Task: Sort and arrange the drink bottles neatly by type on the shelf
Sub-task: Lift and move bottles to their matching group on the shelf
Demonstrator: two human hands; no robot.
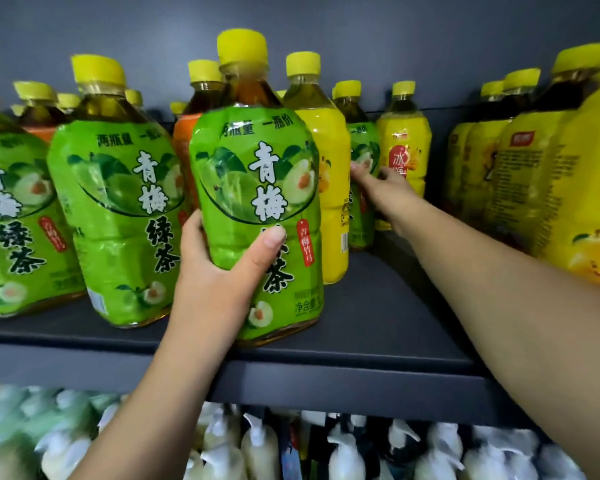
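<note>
A large green-label tea bottle (257, 188) with a yellow cap stands at the front edge of the dark shelf (378, 323). My left hand (219, 268) grips its lower body, thumb across the label. Further back, my right hand (381, 185) reaches between a smaller green-label bottle (362, 188) and a small yellow-label bottle (404, 147), fingers wrapped on the green one's side. A tall yellow-label bottle (333, 188) stands directly behind the held front bottle. Two more green-label bottles (118, 209) stand to the left.
An orange-label bottle (182, 140) shows behind the green ones. Several big yellow-label bottles (534, 174) crowd the right end. Bare shelf lies between them and the centre. A lower shelf holds white pump and spray bottles (343, 448).
</note>
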